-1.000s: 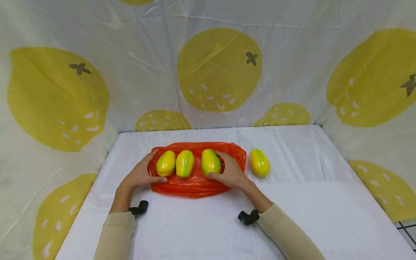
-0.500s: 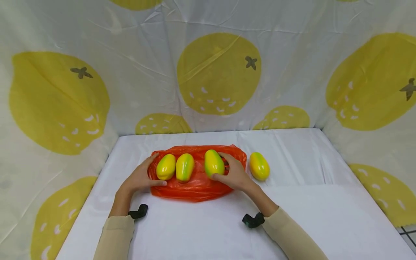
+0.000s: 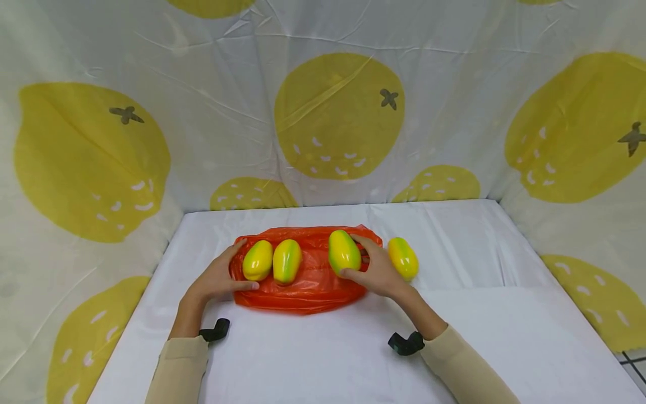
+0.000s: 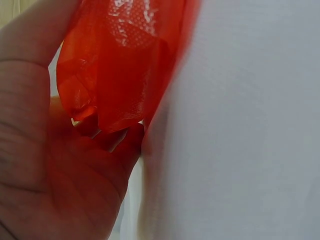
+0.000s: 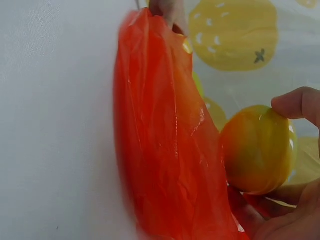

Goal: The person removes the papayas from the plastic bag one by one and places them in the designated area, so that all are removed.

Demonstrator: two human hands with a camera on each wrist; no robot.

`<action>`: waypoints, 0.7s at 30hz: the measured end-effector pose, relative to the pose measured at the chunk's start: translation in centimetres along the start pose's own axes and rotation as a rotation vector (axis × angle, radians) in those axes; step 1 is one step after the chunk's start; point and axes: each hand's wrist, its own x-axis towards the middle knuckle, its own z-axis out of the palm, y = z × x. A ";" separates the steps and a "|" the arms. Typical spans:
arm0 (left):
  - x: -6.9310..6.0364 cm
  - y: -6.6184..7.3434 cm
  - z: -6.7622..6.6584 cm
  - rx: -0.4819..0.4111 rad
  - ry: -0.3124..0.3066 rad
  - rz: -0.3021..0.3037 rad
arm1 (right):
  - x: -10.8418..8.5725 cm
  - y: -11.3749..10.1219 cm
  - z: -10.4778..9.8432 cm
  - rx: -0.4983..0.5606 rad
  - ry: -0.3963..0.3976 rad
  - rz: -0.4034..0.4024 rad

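A red plastic bag [image 3: 315,289] lies spread on the white cloth. My left hand [image 3: 217,275] holds its left end, thumb on the near side and fingers on the far side; the left wrist view shows the bag [image 4: 130,65] between them. Two yellow-green mangoes, a left one [image 3: 258,260] and a middle one [image 3: 287,261], rest side by side on the bag near that hand. My right hand [image 3: 378,272] grips a third mango [image 3: 344,251] between thumb and fingers, over the bag's right part. In the right wrist view this mango [image 5: 257,150] is beside the bag's edge.
Another mango [image 3: 402,258] lies on the white table cloth [image 3: 479,336] just right of the bag, close behind my right hand. A lemon-print curtain [image 3: 202,112] stands along the back and both sides of the table.
My right hand has carried its mango rightward across the bag, away from the other two. The left hand keeps its place on the bag. The head view has tilted slightly.
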 end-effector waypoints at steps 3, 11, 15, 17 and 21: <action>0.1 -0.1 0.0 0.002 -0.002 -0.003 | -0.2 0.2 -0.4 0.001 0.011 -0.033; 0.0 -0.1 0.0 -0.012 -0.006 -0.004 | -0.6 0.6 -1.9 -0.001 0.045 -0.097; 0.1 -0.1 0.0 -0.021 -0.007 -0.004 | -0.9 0.7 -2.5 -0.018 0.055 -0.089; 0.0 -0.1 0.1 -0.024 -0.007 -0.005 | -1.1 0.8 -2.8 -0.022 0.063 -0.087; -0.1 0.0 0.0 -0.023 -0.006 0.000 | -1.5 0.8 -3.5 -0.007 0.081 -0.096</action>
